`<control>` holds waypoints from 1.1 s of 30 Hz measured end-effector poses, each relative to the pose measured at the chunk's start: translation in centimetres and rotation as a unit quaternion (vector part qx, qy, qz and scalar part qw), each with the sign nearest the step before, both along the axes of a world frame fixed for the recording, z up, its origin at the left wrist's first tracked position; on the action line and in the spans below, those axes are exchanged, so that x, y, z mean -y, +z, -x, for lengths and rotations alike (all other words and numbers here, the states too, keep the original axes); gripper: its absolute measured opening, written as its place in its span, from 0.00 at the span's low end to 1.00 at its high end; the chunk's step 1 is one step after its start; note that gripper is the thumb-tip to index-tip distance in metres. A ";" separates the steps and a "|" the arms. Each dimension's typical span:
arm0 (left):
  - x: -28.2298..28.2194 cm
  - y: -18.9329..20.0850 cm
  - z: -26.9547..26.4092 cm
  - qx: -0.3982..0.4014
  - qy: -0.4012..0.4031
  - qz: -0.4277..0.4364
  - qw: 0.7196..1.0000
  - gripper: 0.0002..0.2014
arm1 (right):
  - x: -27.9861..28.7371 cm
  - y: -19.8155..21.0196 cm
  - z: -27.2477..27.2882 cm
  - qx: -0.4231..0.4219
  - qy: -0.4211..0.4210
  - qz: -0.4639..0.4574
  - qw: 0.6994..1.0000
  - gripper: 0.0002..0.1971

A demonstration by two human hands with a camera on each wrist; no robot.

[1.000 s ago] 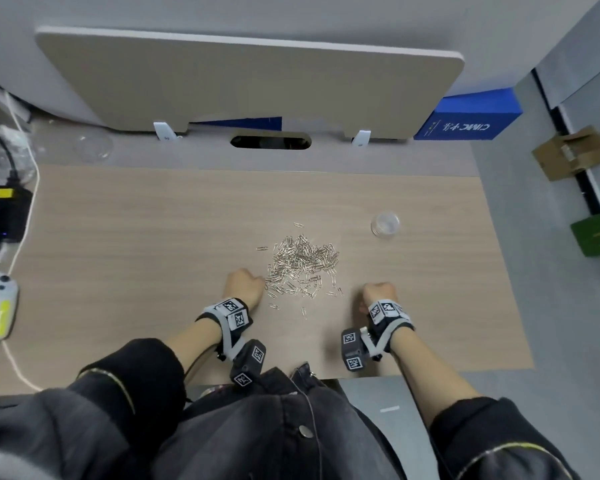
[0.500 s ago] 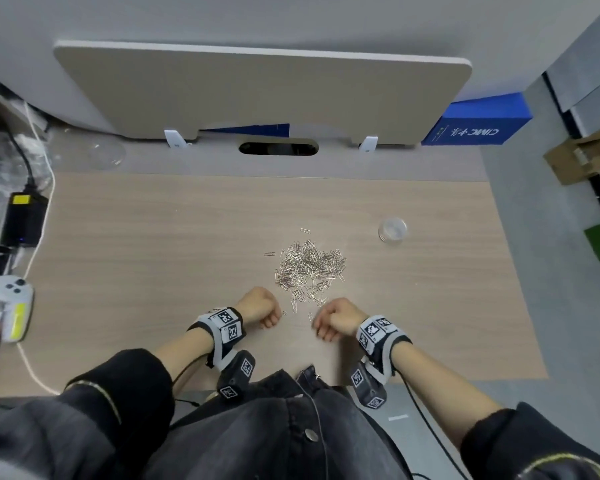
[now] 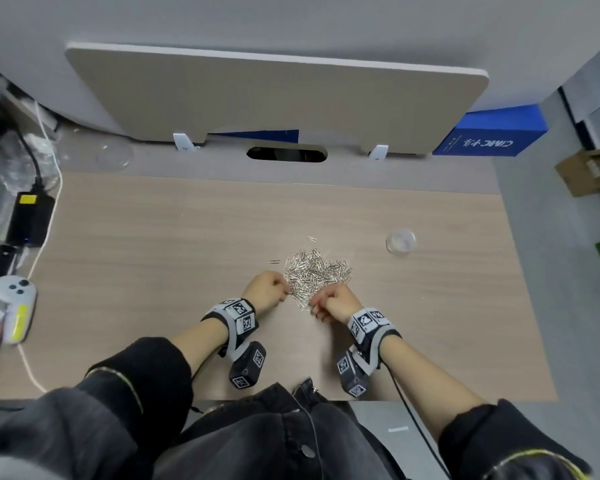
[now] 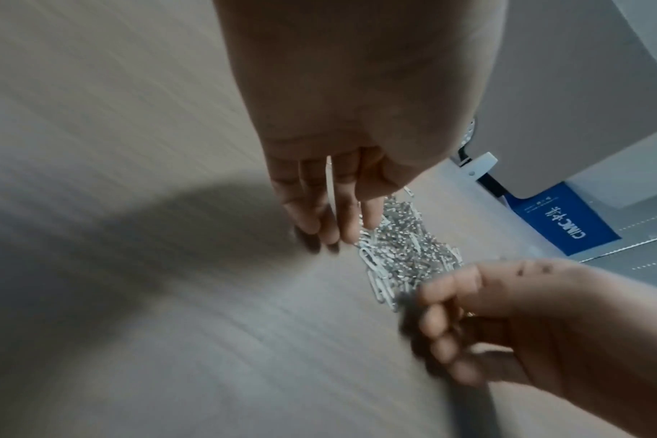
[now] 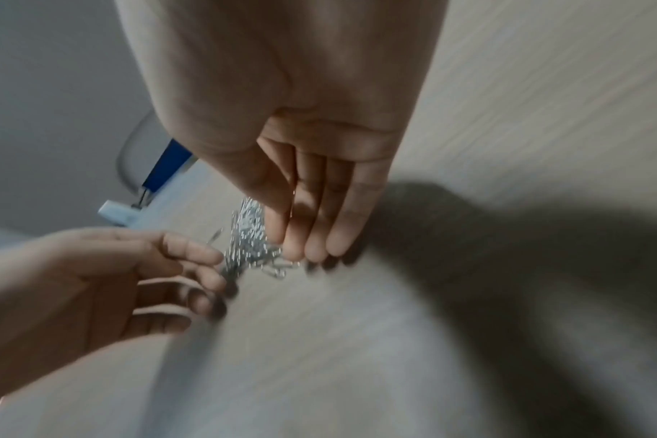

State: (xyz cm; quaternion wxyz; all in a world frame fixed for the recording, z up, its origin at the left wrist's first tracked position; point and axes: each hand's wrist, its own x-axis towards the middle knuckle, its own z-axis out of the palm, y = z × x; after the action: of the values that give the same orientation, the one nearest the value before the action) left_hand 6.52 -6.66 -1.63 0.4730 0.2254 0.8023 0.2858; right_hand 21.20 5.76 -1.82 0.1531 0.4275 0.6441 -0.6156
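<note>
Now the left hand (image 3: 264, 292) and the right hand (image 3: 336, 301), fingers straight and empty, have pushed the paper clips (image 3: 317, 273) tighter from 8 and 4 o'clock; gathering looks nearly done.

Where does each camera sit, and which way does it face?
Head: worn on the head, facing forward and down at the wooden table, the paper clip pile and a clear container; shows both forearms, left hand, right hand.
Left wrist: on the left wrist, facing along its fingers toward the pile; right hand opposite.
Right wrist: on the right wrist, facing along its fingers; left hand opposite.
Shared: both hands and the pile.
</note>
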 end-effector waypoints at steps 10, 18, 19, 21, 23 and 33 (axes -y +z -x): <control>1.3 -1.6 -0.4 0.011 0.028 0.015 0.999 0.17 | 1.7 -1.1 3.5 0.002 -0.007 0.019 1.000 0.16; 0.1 0.6 1.7 -0.065 -0.156 0.080 0.982 0.12 | -3.1 0.3 -1.1 0.022 0.046 -0.044 0.998 0.18; -0.2 0.7 1.4 -0.064 -0.211 0.090 0.971 0.13 | -3.3 0.3 -1.9 0.049 0.111 -0.055 0.991 0.18; -1.3 0.7 0.6 -0.086 -0.273 0.092 0.954 0.13 | -3.4 0.0 -2.4 0.094 0.209 -0.080 0.970 0.16; -2.4 0.5 0.0 -0.100 -0.277 0.079 0.952 0.14 | -3.3 -0.4 -1.4 0.095 0.200 -0.104 0.970 0.15; -3.1 -0.7 1.6 -0.228 0.034 0.011 0.973 0.09 | -5.2 -1.1 0.2 0.071 -0.160 -0.250 0.952 0.08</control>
State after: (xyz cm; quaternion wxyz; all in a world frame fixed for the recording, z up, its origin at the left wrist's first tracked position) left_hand 4.90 -3.60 -2.34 0.2700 0.2515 0.8996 0.2338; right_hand 20.99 10.97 -2.96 -0.0136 0.5920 0.6878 -0.4198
